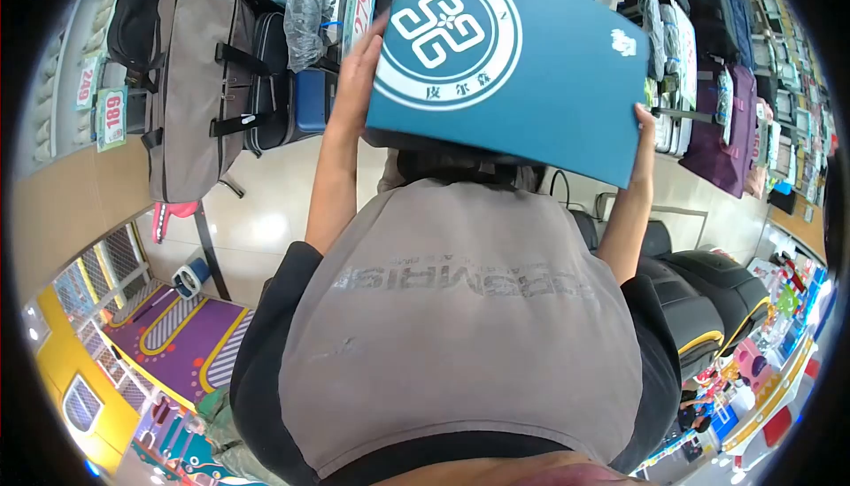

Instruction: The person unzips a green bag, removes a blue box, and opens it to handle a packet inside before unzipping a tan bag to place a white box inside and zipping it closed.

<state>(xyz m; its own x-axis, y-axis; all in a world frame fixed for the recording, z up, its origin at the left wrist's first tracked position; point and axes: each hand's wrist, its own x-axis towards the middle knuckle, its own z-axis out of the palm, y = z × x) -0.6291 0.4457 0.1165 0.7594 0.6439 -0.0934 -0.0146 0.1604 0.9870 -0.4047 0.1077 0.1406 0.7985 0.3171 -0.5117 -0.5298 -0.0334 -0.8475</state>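
Note:
A large teal box (567,61) with a white round logo and lettering is held up in front of my chest. It sits slightly tilted, its right end lower than the left. My left hand (360,68) presses against the left side, the fingers partly hidden along the edge. At the right end, my right hand (645,136) grips the lower corner, with most of its fingers out of sight behind the box. Below the box, a dark underside shows.
A grey-brown travel bag (197,88) stands at left, near price cards (112,117). Suitcases and a purple bag (728,136) line the right. Black padded massage-type chairs (704,296) stand at lower right. A purple play mat (181,340) lies at lower left.

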